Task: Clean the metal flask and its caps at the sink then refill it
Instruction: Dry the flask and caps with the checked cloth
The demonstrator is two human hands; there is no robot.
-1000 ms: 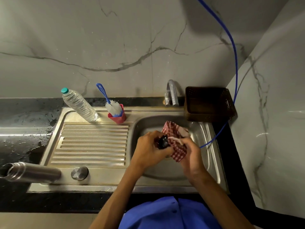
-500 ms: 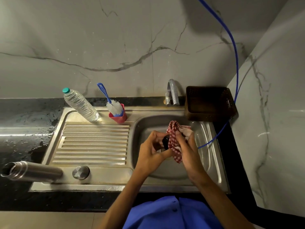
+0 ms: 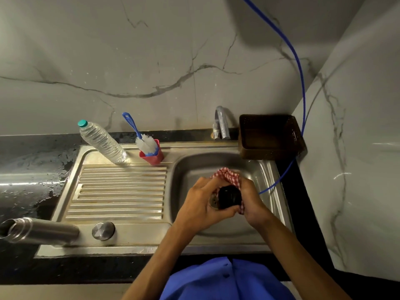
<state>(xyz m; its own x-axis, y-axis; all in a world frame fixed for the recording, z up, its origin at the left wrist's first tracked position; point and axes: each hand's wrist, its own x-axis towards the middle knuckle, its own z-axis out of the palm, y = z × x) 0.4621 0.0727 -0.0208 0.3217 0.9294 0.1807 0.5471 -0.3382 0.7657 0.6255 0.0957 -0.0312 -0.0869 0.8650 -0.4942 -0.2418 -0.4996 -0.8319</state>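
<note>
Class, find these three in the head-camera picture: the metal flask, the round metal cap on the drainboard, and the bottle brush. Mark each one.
metal flask (image 3: 49, 231): head view, on the middle of its body, lying on its side.
round metal cap (image 3: 103, 230): head view, on its flat top.
bottle brush (image 3: 147, 144): head view, on its white bristles.

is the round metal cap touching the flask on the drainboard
Apart. The head view shows bare steel between the round metal cap and the flask lying left of it.

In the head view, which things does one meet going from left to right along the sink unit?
metal flask lying on its side → plastic water bottle → round metal cap → bottle brush in a red cup → tap → brown basket
</note>
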